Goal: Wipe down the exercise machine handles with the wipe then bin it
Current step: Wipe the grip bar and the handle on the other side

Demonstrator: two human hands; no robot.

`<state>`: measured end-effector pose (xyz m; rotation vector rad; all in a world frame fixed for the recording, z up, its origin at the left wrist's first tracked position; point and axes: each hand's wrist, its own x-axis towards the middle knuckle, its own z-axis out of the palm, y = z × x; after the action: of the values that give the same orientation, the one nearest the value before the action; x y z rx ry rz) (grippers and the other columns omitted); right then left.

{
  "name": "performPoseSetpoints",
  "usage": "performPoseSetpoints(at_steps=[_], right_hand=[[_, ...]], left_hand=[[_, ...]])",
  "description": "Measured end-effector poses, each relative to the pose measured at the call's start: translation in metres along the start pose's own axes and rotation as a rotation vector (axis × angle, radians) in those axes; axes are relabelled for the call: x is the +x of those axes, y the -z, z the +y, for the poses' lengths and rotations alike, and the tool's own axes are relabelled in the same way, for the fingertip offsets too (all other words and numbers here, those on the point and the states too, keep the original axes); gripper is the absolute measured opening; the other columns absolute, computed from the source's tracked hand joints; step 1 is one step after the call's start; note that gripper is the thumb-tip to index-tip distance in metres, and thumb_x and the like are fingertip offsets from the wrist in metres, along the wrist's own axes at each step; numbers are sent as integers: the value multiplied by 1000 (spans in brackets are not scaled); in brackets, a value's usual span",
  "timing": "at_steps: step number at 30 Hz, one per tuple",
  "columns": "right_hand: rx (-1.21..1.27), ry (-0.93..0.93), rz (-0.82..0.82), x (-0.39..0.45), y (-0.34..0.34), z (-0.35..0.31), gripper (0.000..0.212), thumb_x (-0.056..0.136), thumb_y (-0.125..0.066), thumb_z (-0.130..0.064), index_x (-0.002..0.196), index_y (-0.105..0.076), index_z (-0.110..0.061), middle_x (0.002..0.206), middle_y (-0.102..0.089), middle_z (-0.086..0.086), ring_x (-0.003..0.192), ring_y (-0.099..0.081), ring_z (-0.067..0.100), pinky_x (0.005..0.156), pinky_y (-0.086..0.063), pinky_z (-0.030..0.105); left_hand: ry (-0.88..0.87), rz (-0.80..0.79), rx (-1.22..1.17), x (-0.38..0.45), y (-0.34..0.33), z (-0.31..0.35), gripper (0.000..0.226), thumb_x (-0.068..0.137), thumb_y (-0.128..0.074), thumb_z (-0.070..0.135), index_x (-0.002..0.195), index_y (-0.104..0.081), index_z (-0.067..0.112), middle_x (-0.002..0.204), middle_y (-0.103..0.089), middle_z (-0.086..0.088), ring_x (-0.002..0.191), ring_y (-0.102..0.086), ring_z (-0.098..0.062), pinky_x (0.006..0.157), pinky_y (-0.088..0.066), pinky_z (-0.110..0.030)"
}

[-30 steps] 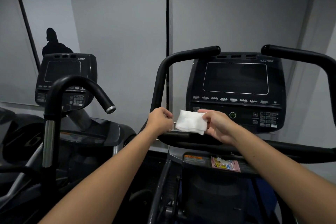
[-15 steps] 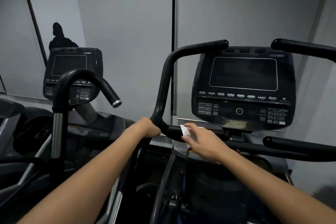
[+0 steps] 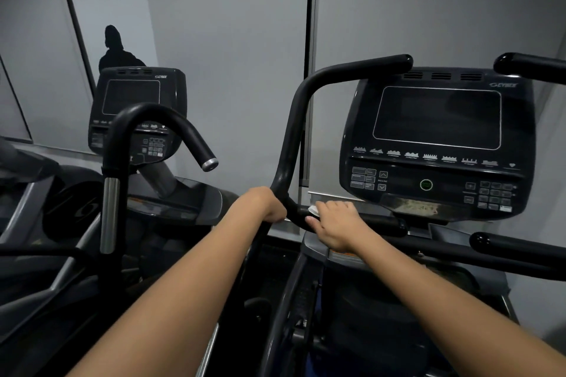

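Nearest the camera, two bare forearms are seen reaching forward to the elliptical trainer. The left hand [image 3: 269, 203] is clenched round the left handle [image 3: 294, 131] just below its bend, where the black tube turns upward. The right hand [image 3: 333, 223] is laid over the short horizontal grip bar [image 3: 379, 220] just to the right of that bend, its fingers curled over the bar with the white wipe [image 3: 314, 209] pressed beneath them; only a small crumpled corner of the wipe is shown at the fingertips. The two hands lie near each other but are not touching. The bar's long axis runs left to right across the view, so the wiping stroke is judged to be called for along that line, rightward toward the bar's rounded end, and the right hand is the one already on it. Farther off, the console [image 3: 438, 144] with its dark screen is mounted behind the bar, and a second handle [image 3: 530, 66] is seen at upper right, apparently not yet wiped. No bin is in view.
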<state>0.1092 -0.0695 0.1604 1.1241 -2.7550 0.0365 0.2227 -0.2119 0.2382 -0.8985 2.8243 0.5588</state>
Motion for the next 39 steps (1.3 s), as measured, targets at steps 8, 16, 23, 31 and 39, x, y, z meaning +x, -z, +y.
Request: performPoseSetpoints(at_steps=[8,16,23,31,39], right_hand=[[197,107,241,-23,-3,13,26,104,-42,-30,121,-60,-23,125,-67,4,116,-60,29,93,-44,41],[126,46,48,-17,25,37,31,100,-55,-37,127,-64,-24,118,-71,2,111,-64,28,92,-52,40],[179,147,48,21,7,-10,31,104,-47,-40,115,-63,-16,110,-70,11,104,-63,36,84,-53,43],[204,21,54,-26,25,37,35,99,-57,-38,132,-58,-27,124,-68,2,113,-62,27,86,-49,38],[107,-129,25,-55,32,49,39,100,-55,-21,137,-46,-16,133,-62,8,120,-57,30,84,-40,34]], left_hand=[[0,71,49,1,-3,0,29,89,-60,19,115,-61,6,96,-59,-8,73,-57,-20,60,-44,-28],[-58,134,-47,11,-5,-5,54,95,-61,30,140,-44,7,131,-59,-13,104,-56,-29,85,-44,-34],[-26,86,153,16,3,13,23,91,-53,16,109,-64,6,99,-63,-9,77,-60,-25,69,-47,-31],[-87,185,16,31,-4,7,30,88,-69,26,107,-54,9,83,-52,-2,74,-54,-21,69,-47,-31],[-106,171,-97,52,-11,3,27,89,-65,19,110,-55,6,85,-53,-4,66,-53,-18,56,-43,-29]])
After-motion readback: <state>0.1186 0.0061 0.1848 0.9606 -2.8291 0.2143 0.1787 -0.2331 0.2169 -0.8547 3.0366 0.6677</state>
